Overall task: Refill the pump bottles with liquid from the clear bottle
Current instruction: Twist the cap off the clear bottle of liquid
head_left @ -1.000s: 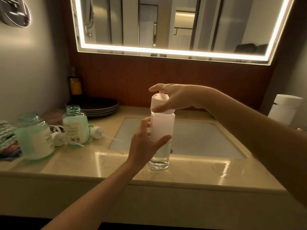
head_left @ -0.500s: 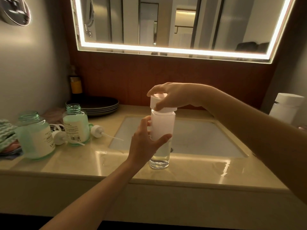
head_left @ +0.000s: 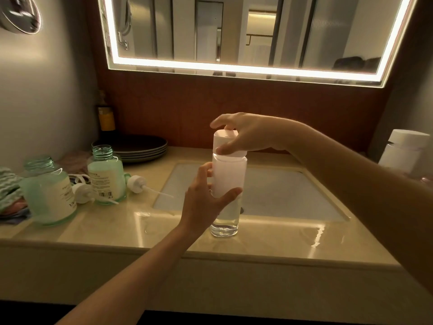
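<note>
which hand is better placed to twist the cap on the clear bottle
Right: the right hand grips the white cap from above, while the left hand holds the clear bottle upright on the counter.

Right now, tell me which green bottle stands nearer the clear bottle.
The barcode-labelled green bottle, between the two loose pump heads; the other green bottle stands farther left, beside the cloth.

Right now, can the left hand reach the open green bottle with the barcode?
Probably yes, once freed: the left hand grips the clear bottle, and only a loose pump head lies between it and the green bottle.
</note>
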`<state>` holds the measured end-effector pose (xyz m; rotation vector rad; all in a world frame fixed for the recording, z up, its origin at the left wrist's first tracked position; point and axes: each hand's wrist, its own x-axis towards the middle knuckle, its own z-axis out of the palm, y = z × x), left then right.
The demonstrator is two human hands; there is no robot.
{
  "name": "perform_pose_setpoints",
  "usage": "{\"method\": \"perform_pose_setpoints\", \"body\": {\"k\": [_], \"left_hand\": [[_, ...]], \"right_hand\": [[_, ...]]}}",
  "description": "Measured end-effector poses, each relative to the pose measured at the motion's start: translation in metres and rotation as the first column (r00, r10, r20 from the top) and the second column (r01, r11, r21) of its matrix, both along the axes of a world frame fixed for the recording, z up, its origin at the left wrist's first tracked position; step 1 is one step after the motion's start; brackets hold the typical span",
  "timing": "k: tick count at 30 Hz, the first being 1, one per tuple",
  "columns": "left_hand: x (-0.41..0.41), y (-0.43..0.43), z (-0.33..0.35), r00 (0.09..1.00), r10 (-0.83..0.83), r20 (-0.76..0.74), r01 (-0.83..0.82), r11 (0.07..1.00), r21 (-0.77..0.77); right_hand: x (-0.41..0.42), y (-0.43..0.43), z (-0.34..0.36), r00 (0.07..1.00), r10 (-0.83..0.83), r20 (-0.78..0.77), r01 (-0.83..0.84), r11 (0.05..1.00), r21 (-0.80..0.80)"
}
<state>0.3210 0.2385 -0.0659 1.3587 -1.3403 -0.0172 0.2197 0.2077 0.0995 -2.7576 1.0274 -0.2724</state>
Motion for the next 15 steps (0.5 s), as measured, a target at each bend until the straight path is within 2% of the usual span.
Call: {"method": "perform_pose_setpoints", "body": {"k": [3,7,10,13,15], "left_hand": [[-0.001,-0.001,0.000,1.000,-0.005,-0.005,0.004,1.000,-0.007],[0.000,0.000,0.000,1.000,-0.021,-0.011,0.021,1.000,-0.009],[0.000,0.000,-0.001,1.000,-0.016,-0.005,0.016,1.000,-0.005],[0.000,-0.001,-0.001,1.000,-0.016,-0.002,0.016,1.000,-0.007],[0.000,0.000,-0.001,1.000,-0.019,0.000,0.019,1.000,-0.008]], "right_hand": [[-0.002,0.004,0.004,1.000,-0.022,0.017,0.022,0.999,-0.030],[0.003,0.009,-0.001,0.976,-0.191,-0.105,0.156,0.949,-0.273],[0.004,0.009,-0.007,0.963,-0.240,-0.127,0.169,0.896,-0.412],[0.004,0.006,-0.010,0.977,-0.197,-0.077,0.150,0.902,-0.405],[0.003,0.002,-0.008,0.988,-0.151,-0.040,0.133,0.948,-0.288]]}}
